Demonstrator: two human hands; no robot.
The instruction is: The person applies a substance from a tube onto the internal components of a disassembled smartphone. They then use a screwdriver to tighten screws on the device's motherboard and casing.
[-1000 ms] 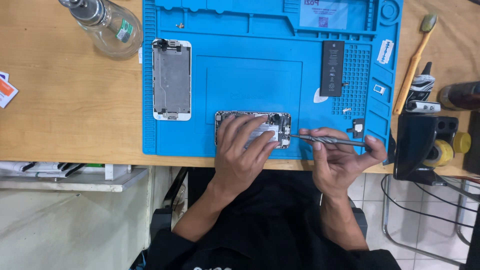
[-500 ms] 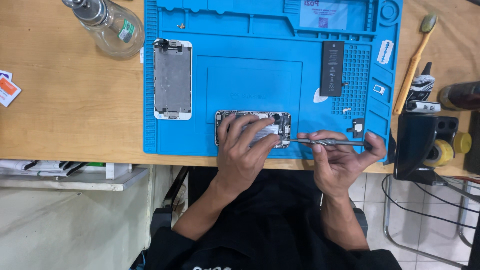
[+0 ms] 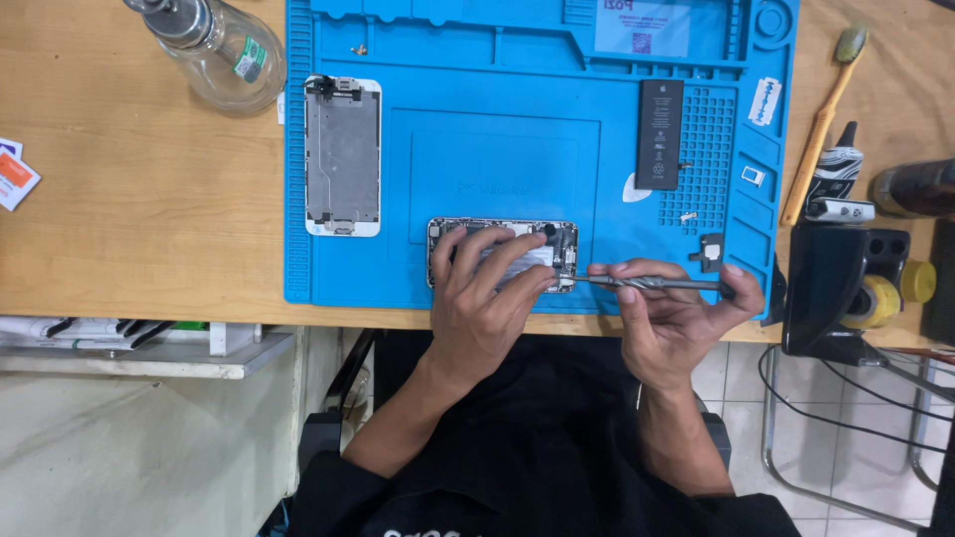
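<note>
— What are the hands doing now?

— The left hand (image 3: 482, 303) lies over the opened phone body (image 3: 502, 254), fingers spread and pressing it flat on the blue work mat (image 3: 348, 268). It covers most of the phone. The phone is at the near edge of the mat, about in the middle.

— And the other one?

— The right hand (image 3: 676, 318) is closed around a thin screwdriver (image 3: 652, 283). It holds it almost level, and the tip touches the right end of the phone.

— What else is on the mat?

— A detached screen panel (image 3: 342, 156) on the left, face down, and a black battery (image 3: 660, 134) on the far right. A glass bottle (image 3: 224, 50) stands on the wooden table (image 3: 129, 229), far left.
</note>
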